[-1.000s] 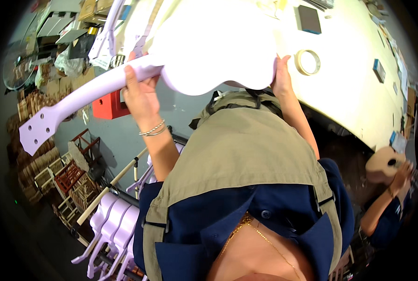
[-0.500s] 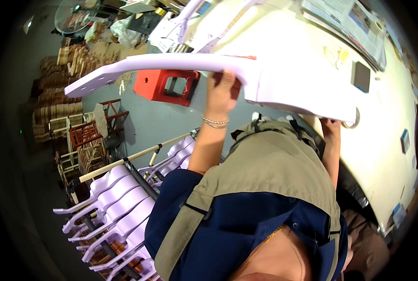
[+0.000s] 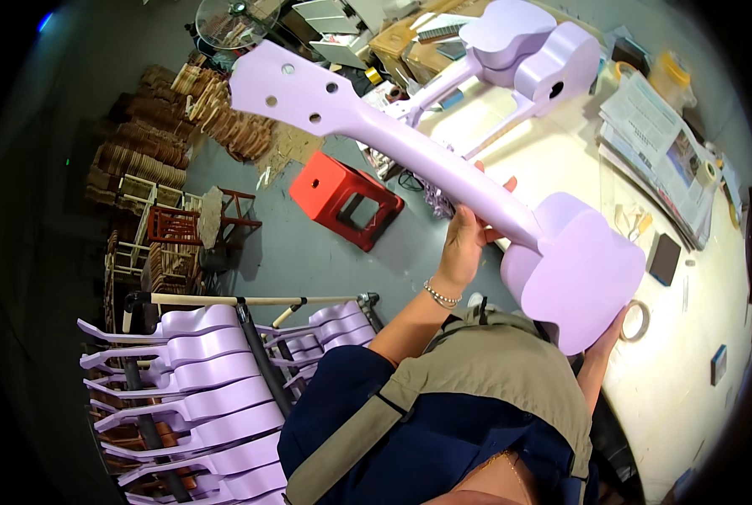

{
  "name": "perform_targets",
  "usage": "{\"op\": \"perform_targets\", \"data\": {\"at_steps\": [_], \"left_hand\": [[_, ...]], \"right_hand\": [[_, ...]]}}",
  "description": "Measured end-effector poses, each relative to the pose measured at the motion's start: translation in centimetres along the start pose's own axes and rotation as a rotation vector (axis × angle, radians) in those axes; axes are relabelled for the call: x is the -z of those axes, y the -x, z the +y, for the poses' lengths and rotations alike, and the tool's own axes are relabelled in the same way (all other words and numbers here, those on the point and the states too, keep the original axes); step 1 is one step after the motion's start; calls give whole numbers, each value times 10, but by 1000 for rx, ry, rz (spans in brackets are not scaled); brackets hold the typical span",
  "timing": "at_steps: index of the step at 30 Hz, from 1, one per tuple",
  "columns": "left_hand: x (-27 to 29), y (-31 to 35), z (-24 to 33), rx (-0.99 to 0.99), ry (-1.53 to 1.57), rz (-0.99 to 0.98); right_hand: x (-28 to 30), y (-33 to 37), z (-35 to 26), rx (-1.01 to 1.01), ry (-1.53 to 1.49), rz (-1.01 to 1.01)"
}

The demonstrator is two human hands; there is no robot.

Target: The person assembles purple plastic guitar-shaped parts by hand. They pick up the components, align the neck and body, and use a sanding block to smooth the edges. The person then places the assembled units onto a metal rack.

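Lavender ukulele (image 3: 519,220), likely light, best held thus: left grip (image 3: 467,242) curled round neck (image 3: 422,158), right grip (image 3: 607,337), closure hidden, against body (image 3: 582,273).

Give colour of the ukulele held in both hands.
The held ukulele is plain pale lilac on its visible surfaces; best seen in the head view.

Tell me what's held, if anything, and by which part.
Lavender ukulele: left grip on the neck near the body; right grip at the body's far edge, partly hidden.
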State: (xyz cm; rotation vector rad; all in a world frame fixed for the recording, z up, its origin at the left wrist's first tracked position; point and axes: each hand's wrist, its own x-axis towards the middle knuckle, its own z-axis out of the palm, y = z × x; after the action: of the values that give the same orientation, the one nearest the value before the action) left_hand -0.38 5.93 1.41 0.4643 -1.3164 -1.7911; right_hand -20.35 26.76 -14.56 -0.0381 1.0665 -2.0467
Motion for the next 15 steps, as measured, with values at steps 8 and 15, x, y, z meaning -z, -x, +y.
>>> {"op": "perform_targets", "data": {"at_steps": [8,15], "left_hand": [[-2,3,-4,-60,153,-159],[-7,-2,-4,-141,208,-193]], "right_hand": [[12,11,1,11,67,87],[18,15,-2,22,113,128]]}}
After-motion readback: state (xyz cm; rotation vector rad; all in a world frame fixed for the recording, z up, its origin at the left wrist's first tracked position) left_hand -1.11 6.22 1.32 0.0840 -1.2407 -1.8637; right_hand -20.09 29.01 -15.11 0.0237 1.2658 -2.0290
